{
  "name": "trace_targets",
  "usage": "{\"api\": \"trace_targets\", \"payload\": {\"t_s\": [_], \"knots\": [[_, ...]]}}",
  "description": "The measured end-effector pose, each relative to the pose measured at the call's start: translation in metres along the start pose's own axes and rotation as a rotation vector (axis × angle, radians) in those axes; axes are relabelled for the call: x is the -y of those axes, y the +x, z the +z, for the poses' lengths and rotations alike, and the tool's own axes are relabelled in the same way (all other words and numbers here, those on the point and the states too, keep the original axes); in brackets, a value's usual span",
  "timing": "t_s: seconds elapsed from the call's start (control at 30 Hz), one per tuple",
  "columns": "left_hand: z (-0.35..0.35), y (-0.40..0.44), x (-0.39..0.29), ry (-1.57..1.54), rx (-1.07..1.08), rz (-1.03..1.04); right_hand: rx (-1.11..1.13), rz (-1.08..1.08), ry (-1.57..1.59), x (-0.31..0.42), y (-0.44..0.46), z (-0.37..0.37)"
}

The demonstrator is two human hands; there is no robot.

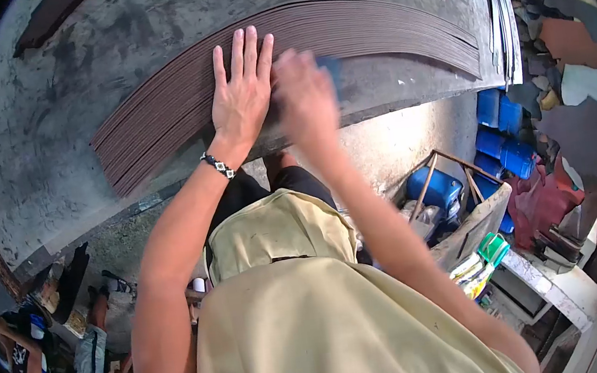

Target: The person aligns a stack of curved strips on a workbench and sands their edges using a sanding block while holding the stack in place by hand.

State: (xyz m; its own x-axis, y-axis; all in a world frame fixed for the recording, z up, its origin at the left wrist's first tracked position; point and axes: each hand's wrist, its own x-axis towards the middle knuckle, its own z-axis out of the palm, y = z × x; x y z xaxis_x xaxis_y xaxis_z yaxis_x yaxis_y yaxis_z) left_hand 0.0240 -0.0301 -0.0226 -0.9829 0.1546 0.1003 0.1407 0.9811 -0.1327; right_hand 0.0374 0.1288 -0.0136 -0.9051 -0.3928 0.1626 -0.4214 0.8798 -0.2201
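A wide band of thin brown strips (368, 25), laid side by side, stretches across the grey worktable (167, 24); they look like leather. My left hand (242, 93) lies flat on the strips with its fingers stretched out and holds nothing. Just to its right, my right hand (308, 103) is smeared by motion at the near edge of the band. A dark blue piece (331, 74), perhaps cloth, shows beside and under the right hand, which seems to grip it. The right fingers are too blurred to make out clearly.
Dark strips (51, 19) lie at the table's far left, and long thin strips (497, 13) along its right end. Blue containers (437, 188) stand on the floor at right, near scraps of sheet material (571, 41). Other people (96, 360) are at lower left.
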Motion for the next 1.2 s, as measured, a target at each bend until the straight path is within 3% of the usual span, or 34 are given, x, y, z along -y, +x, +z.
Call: {"api": "trace_targets", "payload": {"t_s": [0.1, 0.17, 0.2, 0.27, 0.37, 0.4, 0.47, 0.53, 0.6, 0.7, 0.73, 0.77, 0.87, 0.9, 0.97, 1.0, 1.03, 1.07, 1.1, 1.2], "knots": [[0.005, -0.004, 0.001, -0.054, -0.014, 0.010, 0.052, -0.108, 0.035, -0.020, 0.000, -0.019], [0.004, -0.002, -0.001, -0.177, -0.040, -0.010, -0.014, -0.053, -0.237, -0.104, 0.010, -0.027], [0.003, -0.002, -0.004, -0.173, -0.033, -0.005, 0.084, 0.149, -0.303, -0.147, 0.016, -0.039], [0.000, -0.002, -0.002, -0.149, -0.018, -0.012, 0.012, 0.341, -0.265, -0.162, 0.023, -0.033], [0.001, 0.000, 0.000, -0.104, -0.009, -0.008, -0.029, 0.062, -0.123, -0.039, 0.006, -0.002], [0.001, -0.001, -0.001, -0.091, -0.001, -0.005, 0.062, 0.038, -0.020, 0.005, -0.002, -0.004], [0.001, -0.001, 0.000, -0.032, -0.020, 0.005, 0.103, -0.143, -0.039, -0.009, -0.001, -0.021], [0.003, -0.002, 0.001, -0.162, -0.046, -0.001, 0.027, -0.112, -0.207, -0.077, 0.012, -0.032], [0.001, -0.001, -0.001, -0.164, -0.044, -0.006, 0.138, 0.168, -0.371, -0.174, 0.020, -0.043], [-0.001, -0.003, 0.000, -0.149, -0.024, -0.023, 0.124, 0.165, -0.460, -0.141, 0.022, -0.026], [-0.001, -0.001, -0.001, -0.148, -0.019, -0.028, -0.018, 0.102, -0.266, -0.082, 0.021, -0.013], [-0.002, -0.001, 0.000, -0.197, -0.023, -0.029, -0.017, 0.041, -0.102, -0.032, 0.010, -0.001], [0.002, -0.004, 0.014, -0.361, -0.042, 0.009, 0.143, -0.147, -0.051, -0.018, 0.010, -0.024], [-0.011, -0.013, 0.026, -0.463, -0.037, -0.045, 0.045, -0.208, -0.154, -0.057, 0.016, -0.025], [-0.031, -0.043, 0.059, -0.425, 0.031, -0.139, 0.048, -0.023, -0.386, -0.148, 0.028, -0.042], [-0.034, -0.063, 0.076, -0.407, 0.041, -0.166, 0.111, 0.243, -0.376, -0.179, 0.043, -0.059], [-0.030, -0.083, 0.091, -0.383, 0.035, -0.205, 0.112, 0.251, -0.417, -0.181, 0.039, -0.051], [-0.026, -0.100, 0.106, -0.357, 0.039, -0.240, 0.120, 0.264, -0.454, -0.172, 0.031, -0.036], [-0.020, -0.111, 0.115, -0.347, 0.026, -0.270, 0.056, -0.085, -0.412, -0.124, 0.019, -0.019], [-0.008, -0.117, 0.121, -0.330, -0.006, -0.275, 0.119, -0.239, 0.130, 0.095, -0.008, 0.019]]}}
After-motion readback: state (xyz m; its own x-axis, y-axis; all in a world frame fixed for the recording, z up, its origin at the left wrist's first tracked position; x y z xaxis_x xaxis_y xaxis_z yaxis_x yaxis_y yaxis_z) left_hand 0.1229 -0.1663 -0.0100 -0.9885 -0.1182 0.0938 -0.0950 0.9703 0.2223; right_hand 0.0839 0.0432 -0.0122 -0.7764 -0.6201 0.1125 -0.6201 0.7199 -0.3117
